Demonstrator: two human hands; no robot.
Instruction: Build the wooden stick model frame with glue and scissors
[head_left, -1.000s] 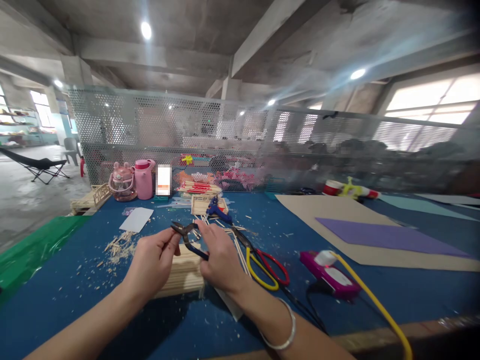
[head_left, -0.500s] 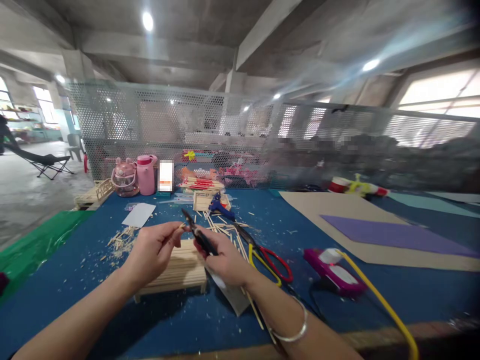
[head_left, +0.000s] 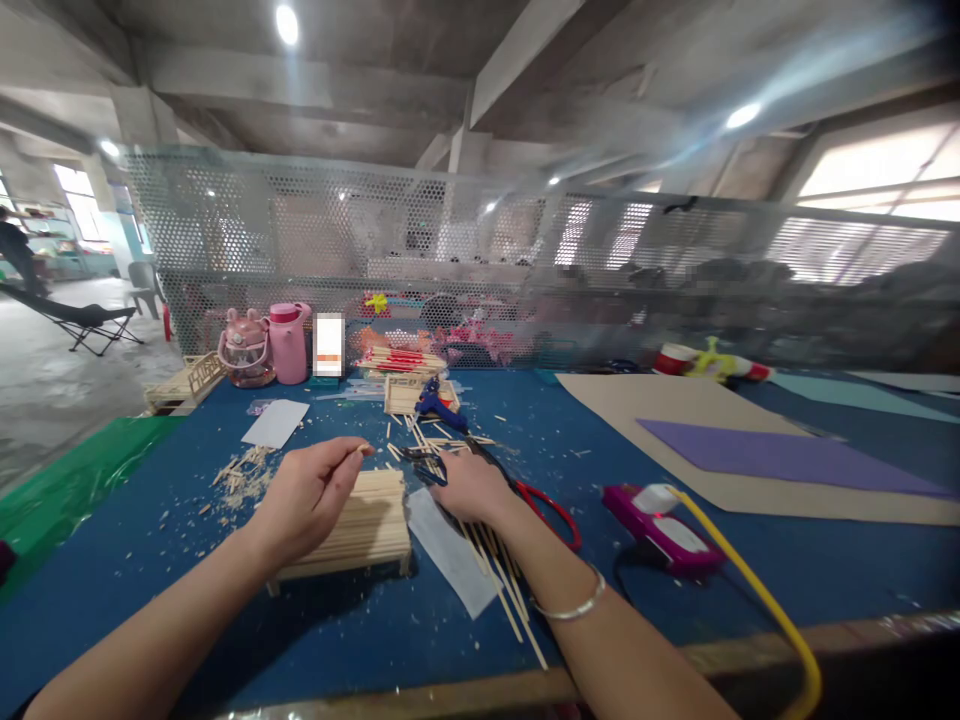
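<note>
My left hand (head_left: 307, 500) is closed in a pinch, with a short bit of wooden stick (head_left: 365, 449) at its fingertips. It hovers over the left side of a small slatted wooden piece (head_left: 367, 520) on the table. Over a heap of thin wooden sticks (head_left: 491, 560), my right hand (head_left: 472, 487) has its fingers around dark-handled cutting pliers (head_left: 427, 466), whose jaws point left. Scissors with a red handle loop (head_left: 553, 515) lie beside and partly under that hand. A blue glue gun (head_left: 439, 405) rests just beyond.
Wood scraps (head_left: 246, 475) and a white card (head_left: 275, 425) lie to the left. Pink bottles (head_left: 289, 343) stand at the back. A purple device (head_left: 660, 530) with a yellow cable (head_left: 739, 575) is at right, near a purple sheet (head_left: 780, 460). Mesh partition (head_left: 300, 230) rises behind.
My right hand has moved right and down with the pliers, away from my left fingertips, onto the sticks and scissors. My left hand stays almost in place, still pinching the stick bit.
</note>
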